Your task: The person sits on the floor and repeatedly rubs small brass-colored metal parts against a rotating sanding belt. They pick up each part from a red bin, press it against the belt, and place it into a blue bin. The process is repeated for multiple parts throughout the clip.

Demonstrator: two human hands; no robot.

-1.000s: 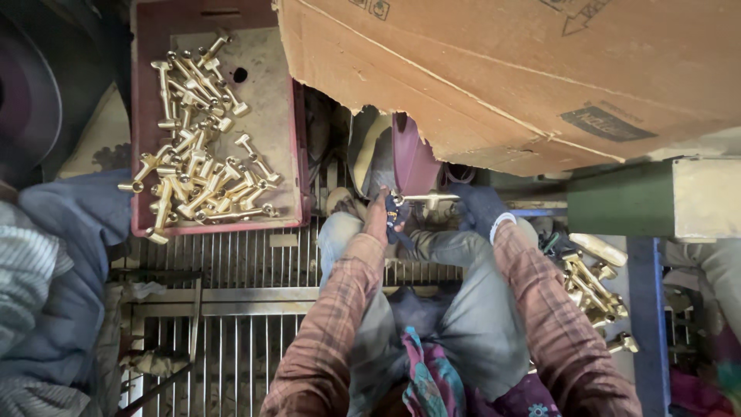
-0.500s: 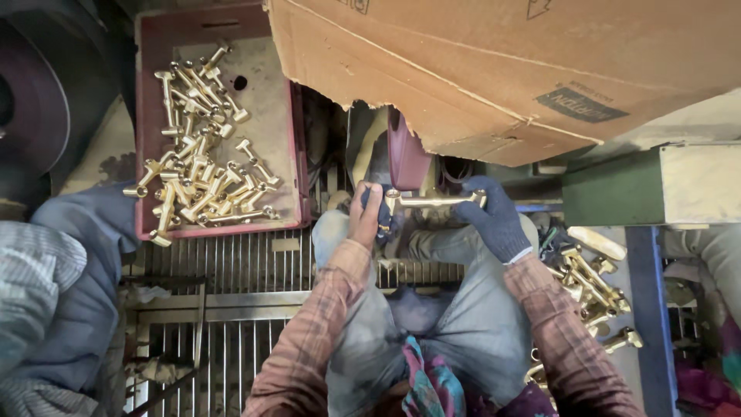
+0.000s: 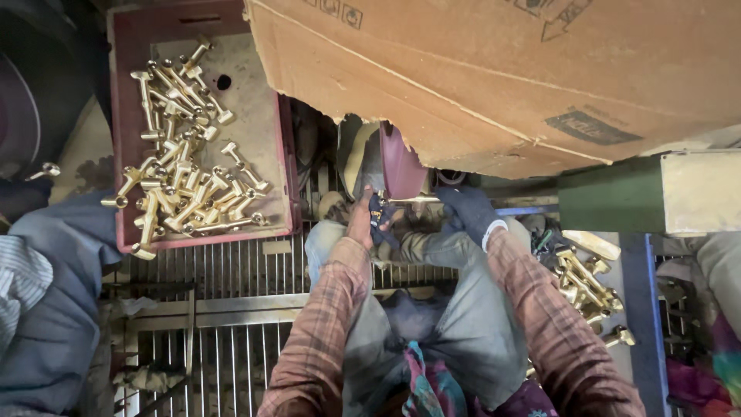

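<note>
Head view: looking straight down over the person's lap at a metal grate floor (image 3: 231, 309).
Far left: another person's grey-blue trouser leg (image 3: 54, 309) and a striped sleeve (image 3: 19, 278) at the frame edge.
Crate: a dull red plastic crate (image 3: 116, 154) sits on the grate, upper left, well apart from both hands.
Crate contents: a loose heap of brass fittings (image 3: 181, 174) lies mostly in its left and lower part; the right side of its floor is bare and dusty.
Left hand: the bare left hand (image 3: 363, 220) is raised just below the wheel, fingers curled tight round the left end of the brass piece, with a dark scrap of cloth or glove showing in the grip.
Brass piece: a slim brass rod-shaped fitting (image 3: 413, 200) lies level between the two hands, touching or just beside the lower rim of the wheel; which, I cannot tell.
Wheel: a maroon disc-like wheel (image 3: 397, 162) stands edge-on under the cardboard.
Right hand: the right hand (image 3: 467, 212), in a dark glove, closes its fingers on the right end of the piece.
Cardboard: a big brown cardboard box (image 3: 494, 69) overhangs the top of the scene.
Right pile: more brass fittings (image 3: 583, 282) are heaped beside the right forearm.
Far right: a green and cream block (image 3: 648, 201).
</note>
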